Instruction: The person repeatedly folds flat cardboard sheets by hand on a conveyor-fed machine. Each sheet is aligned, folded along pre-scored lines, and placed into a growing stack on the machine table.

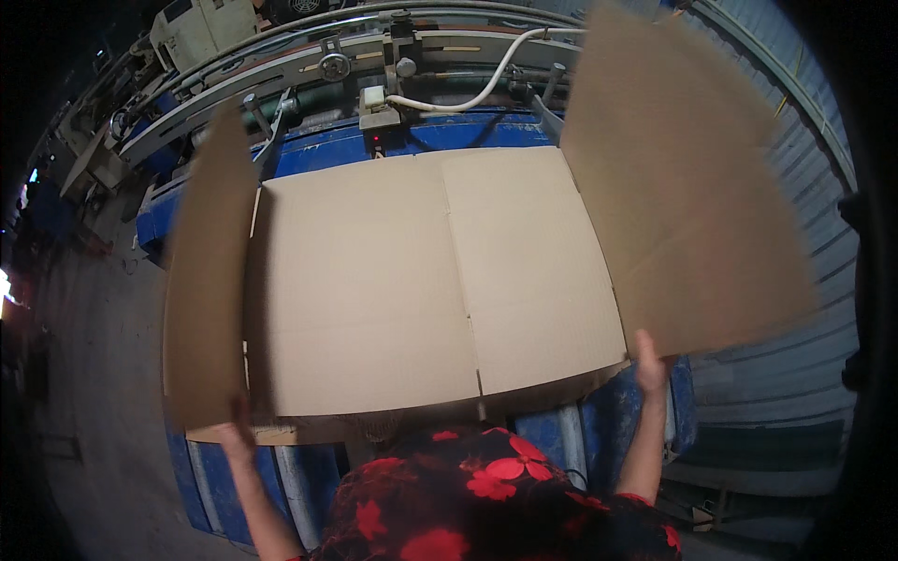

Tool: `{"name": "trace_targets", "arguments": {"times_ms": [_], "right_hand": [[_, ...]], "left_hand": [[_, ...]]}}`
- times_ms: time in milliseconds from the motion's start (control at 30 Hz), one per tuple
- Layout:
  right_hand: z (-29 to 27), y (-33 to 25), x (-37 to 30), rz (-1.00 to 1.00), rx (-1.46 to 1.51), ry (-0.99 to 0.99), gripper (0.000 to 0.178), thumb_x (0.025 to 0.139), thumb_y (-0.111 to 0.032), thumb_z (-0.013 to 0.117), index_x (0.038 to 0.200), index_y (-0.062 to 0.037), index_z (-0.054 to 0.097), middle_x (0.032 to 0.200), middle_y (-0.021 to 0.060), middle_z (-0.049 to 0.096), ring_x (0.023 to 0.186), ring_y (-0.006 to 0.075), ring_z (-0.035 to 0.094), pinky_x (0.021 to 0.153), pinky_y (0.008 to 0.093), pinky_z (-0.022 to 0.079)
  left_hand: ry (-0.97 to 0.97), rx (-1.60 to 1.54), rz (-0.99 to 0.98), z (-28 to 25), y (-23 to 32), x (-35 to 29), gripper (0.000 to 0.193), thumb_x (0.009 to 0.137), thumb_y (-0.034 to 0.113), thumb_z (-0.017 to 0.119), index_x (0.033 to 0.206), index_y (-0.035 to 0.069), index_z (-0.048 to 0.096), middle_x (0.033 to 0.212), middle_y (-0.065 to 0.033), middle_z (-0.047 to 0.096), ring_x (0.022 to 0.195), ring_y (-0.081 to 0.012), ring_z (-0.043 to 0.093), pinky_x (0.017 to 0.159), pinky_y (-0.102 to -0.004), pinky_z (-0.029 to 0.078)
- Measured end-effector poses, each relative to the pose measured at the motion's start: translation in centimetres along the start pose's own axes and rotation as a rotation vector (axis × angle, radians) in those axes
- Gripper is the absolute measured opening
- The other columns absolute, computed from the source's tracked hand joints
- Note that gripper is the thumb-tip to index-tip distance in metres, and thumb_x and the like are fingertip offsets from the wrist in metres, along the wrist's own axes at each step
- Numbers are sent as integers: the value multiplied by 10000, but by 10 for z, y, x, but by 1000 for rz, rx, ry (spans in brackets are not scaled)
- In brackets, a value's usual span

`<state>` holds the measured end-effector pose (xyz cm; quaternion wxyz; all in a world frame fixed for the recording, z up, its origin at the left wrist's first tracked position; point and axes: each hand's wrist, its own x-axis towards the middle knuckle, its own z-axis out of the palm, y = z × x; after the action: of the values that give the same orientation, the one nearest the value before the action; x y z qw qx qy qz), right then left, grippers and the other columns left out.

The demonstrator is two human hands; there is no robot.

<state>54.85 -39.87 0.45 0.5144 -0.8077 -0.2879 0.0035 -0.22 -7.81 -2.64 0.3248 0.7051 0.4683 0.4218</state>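
A large brown cardboard sheet (365,290) lies across a blue machine bed in front of me, with crease lines and short slots along its middle. Its left panel (210,280) stands folded up, and its right panel (683,196) is raised and leans outward. At the lower corner of the left panel is my left hand (236,438), closed on the edge, its fingers partly hidden and blurred. My right hand (651,363) grips the lower edge of the right panel near the fold, thumb on the inner face and fingers behind.
Behind the sheet runs a metal rail (449,42) with a round knob (334,66), a white cable (486,89) and a small sensor box (378,112) with a red light. Blue rollers or supports (547,439) show below the sheet. A corrugated wall (795,280) stands at the right.
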Motion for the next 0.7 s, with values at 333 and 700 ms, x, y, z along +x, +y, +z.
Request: {"name": "trace_targets", "arguments": {"times_ms": [333,700], "right_hand": [[103,2,57,-763,-727,-420,584,742,43,513,1286,-169,553,1316,118,515,1256,331,425,1012,476,337],[170,9,158,-751,-664,-391,580,769,77,467,1281,-179,560,1314,118,516,1251,320,437,1026,459,332]], "left_hand": [[-208,580,576,108,23,75,576,769,-94,500,1322,68,506,1357,-173,490,1268,-397,435,1040,-489,358],[-233,689,574,164,7,167,663,733,-111,504,1338,159,502,1358,-127,495,1263,-396,428,1024,-536,338]]}}
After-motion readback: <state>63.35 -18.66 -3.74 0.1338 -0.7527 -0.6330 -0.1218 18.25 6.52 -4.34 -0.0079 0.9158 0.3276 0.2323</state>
